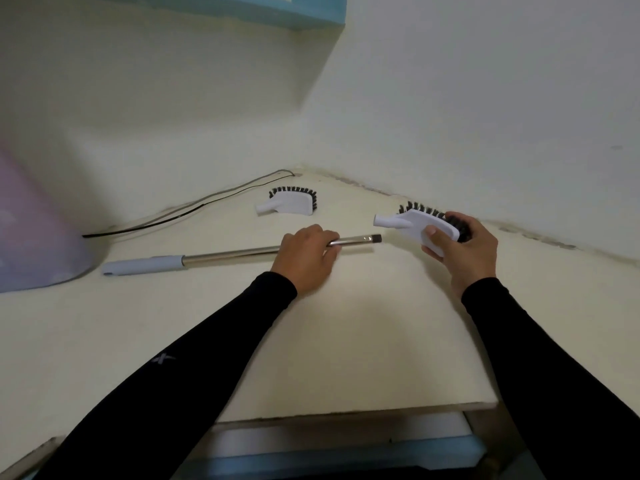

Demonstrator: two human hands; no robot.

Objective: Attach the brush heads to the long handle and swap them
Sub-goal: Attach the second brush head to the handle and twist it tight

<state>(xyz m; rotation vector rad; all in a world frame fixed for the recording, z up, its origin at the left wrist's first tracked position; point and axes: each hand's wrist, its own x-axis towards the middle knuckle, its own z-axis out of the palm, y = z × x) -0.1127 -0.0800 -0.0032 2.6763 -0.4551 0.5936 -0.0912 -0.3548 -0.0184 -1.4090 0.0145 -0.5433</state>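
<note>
Steel tube fills the left hand [304,258]: its grip is wrapped round the metal shaft of the long handle [239,252], close behind the dark threaded tip [376,239], which pokes out past the fingers just above the counter [346,341]. Opposite it, the right hand [464,247] holds a brush head [422,226] in a firm grip, thumb pressed on the white plastic back and fingers curled under against the black bristles, with the hollow socket stub [381,221] aimed back toward the tip. Socket and tip are near each other but not yet touching.

Both parts look light. The shaft should be stiff and rather slick, so a hold near the tip suits steering it; the pale grey sleeve [142,265] at the far end, resting on the counter, would give better purchase for twisting. The head's plastic body is rigid and is the right place to hold, since the bristles would flex and let it wobble.

Farther back a second brush head [291,201] lies on the counter near the wall corner, bristles away from the camera, well apart from both hands. A dark cable [194,207] runs along the wall behind it, toward a lilac object [34,230] at the left.
</note>
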